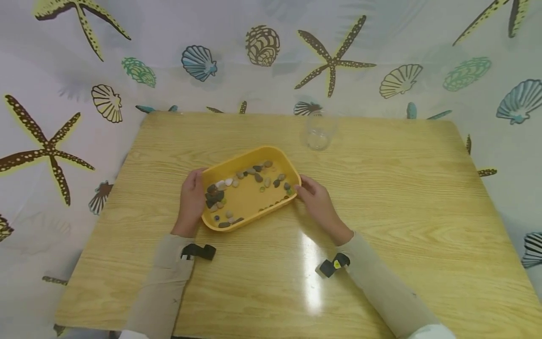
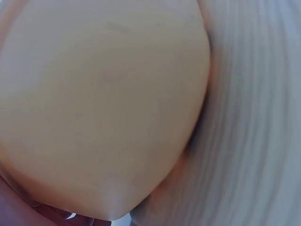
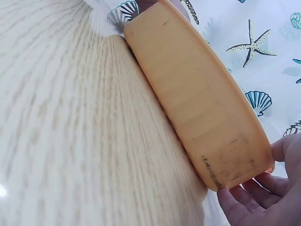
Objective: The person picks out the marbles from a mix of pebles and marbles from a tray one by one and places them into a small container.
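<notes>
A yellow plastic tray [image 1: 247, 197] sits at a slant in the middle of the wooden table, held at both ends. My left hand [image 1: 193, 200] grips its left end; in the left wrist view the tray's outer wall [image 2: 103, 103] fills most of the picture and hides most of that hand. At the right end, my right hand [image 1: 318, 205] has its thumb at the rim and its fingers curled against the outside wall [image 3: 197, 103]. Inside lie several pebbles: dark ones [image 1: 216, 195] bunched at the left, a white one [image 1: 229, 182], and others along the sides.
A clear glass [image 1: 318, 136] stands near the table's back edge, behind the tray to the right. The wooden table [image 1: 402, 188] is bordered by a white curtain [image 1: 237, 94] printed with starfish and shells. Light glares on the tabletop near my right forearm.
</notes>
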The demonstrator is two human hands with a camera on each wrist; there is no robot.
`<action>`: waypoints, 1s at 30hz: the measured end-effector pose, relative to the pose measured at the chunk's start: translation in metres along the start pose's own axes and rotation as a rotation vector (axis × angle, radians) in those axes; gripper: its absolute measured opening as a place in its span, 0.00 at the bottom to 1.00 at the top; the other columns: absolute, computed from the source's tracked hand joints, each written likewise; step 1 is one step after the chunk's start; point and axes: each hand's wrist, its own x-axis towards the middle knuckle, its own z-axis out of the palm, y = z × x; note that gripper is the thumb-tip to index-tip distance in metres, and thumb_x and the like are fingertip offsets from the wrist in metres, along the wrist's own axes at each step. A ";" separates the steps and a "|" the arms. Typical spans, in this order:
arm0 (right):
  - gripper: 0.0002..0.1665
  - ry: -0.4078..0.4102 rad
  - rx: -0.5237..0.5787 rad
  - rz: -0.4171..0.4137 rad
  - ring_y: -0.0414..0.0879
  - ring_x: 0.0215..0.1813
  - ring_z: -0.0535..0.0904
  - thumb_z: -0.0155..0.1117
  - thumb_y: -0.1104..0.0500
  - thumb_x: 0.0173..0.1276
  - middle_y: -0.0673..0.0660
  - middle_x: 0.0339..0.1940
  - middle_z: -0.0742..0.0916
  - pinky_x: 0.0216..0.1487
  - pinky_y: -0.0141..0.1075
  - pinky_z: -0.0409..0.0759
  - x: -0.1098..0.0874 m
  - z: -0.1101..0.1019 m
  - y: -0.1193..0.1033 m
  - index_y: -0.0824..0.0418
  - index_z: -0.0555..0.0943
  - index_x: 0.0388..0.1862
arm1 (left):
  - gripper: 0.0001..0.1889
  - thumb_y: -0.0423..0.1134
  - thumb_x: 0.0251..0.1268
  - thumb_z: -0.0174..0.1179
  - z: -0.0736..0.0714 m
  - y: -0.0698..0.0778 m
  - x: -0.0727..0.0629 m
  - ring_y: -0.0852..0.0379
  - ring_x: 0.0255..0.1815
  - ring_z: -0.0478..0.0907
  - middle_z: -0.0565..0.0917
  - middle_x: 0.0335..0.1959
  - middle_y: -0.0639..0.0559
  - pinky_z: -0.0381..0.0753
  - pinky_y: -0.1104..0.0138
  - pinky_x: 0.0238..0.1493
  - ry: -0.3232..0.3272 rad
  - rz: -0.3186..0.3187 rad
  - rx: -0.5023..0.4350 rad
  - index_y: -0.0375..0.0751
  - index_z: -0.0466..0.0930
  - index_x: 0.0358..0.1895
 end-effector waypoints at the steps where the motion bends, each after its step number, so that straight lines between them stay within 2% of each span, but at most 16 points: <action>1: 0.27 0.009 -0.007 -0.001 0.48 0.58 0.73 0.54 0.51 0.70 0.59 0.57 0.78 0.55 0.38 0.73 0.000 -0.003 0.005 0.63 0.70 0.64 | 0.23 0.48 0.76 0.35 0.003 0.001 -0.001 0.47 0.57 0.70 0.74 0.54 0.40 0.66 0.54 0.59 -0.006 -0.002 0.000 0.34 0.69 0.57; 6: 0.28 0.011 0.006 0.014 0.51 0.59 0.73 0.53 0.53 0.71 0.61 0.59 0.77 0.55 0.37 0.73 -0.007 -0.016 0.004 0.64 0.67 0.65 | 0.27 0.55 0.74 0.33 0.014 -0.001 -0.009 0.52 0.59 0.68 0.72 0.56 0.46 0.64 0.58 0.61 -0.039 -0.038 0.012 0.39 0.67 0.60; 11: 0.26 -0.021 0.073 0.040 0.58 0.60 0.71 0.51 0.59 0.72 0.66 0.60 0.74 0.53 0.37 0.74 -0.017 -0.030 -0.013 0.70 0.66 0.65 | 0.25 0.54 0.75 0.32 0.024 0.006 -0.025 0.52 0.61 0.66 0.71 0.57 0.46 0.63 0.58 0.62 -0.087 -0.049 -0.002 0.38 0.64 0.60; 15: 0.24 -0.018 0.106 0.066 0.61 0.60 0.71 0.49 0.60 0.73 0.68 0.60 0.74 0.52 0.35 0.75 -0.023 -0.044 -0.020 0.71 0.67 0.64 | 0.24 0.52 0.75 0.32 0.029 0.011 -0.037 0.52 0.62 0.65 0.69 0.59 0.45 0.63 0.58 0.62 -0.181 -0.078 -0.046 0.38 0.62 0.60; 20: 0.25 0.016 0.120 0.083 0.59 0.58 0.73 0.47 0.56 0.74 0.67 0.59 0.74 0.51 0.35 0.75 -0.024 -0.060 -0.004 0.69 0.66 0.64 | 0.22 0.51 0.75 0.35 0.032 0.016 -0.050 0.52 0.67 0.59 0.65 0.63 0.47 0.57 0.57 0.66 -0.319 -0.157 -0.089 0.42 0.61 0.63; 23: 0.26 0.051 0.102 0.098 0.56 0.57 0.75 0.48 0.52 0.74 0.65 0.59 0.75 0.51 0.34 0.75 -0.023 -0.068 0.007 0.67 0.67 0.64 | 0.21 0.49 0.75 0.37 0.034 0.018 -0.056 0.53 0.67 0.58 0.65 0.64 0.47 0.54 0.59 0.67 -0.376 -0.203 -0.124 0.42 0.61 0.63; 27: 0.28 0.105 0.107 0.118 0.55 0.56 0.75 0.47 0.50 0.74 0.63 0.59 0.75 0.51 0.34 0.75 -0.022 -0.076 0.010 0.65 0.67 0.65 | 0.20 0.47 0.74 0.43 0.039 0.020 -0.063 0.51 0.63 0.64 0.67 0.61 0.45 0.59 0.59 0.64 -0.442 -0.239 -0.153 0.40 0.62 0.62; 30: 0.28 0.143 0.114 0.138 0.55 0.55 0.76 0.47 0.49 0.74 0.64 0.59 0.76 0.52 0.35 0.75 -0.022 -0.081 0.006 0.65 0.67 0.65 | 0.20 0.46 0.73 0.46 0.043 0.021 -0.069 0.51 0.61 0.66 0.69 0.60 0.44 0.63 0.59 0.62 -0.497 -0.234 -0.139 0.40 0.62 0.61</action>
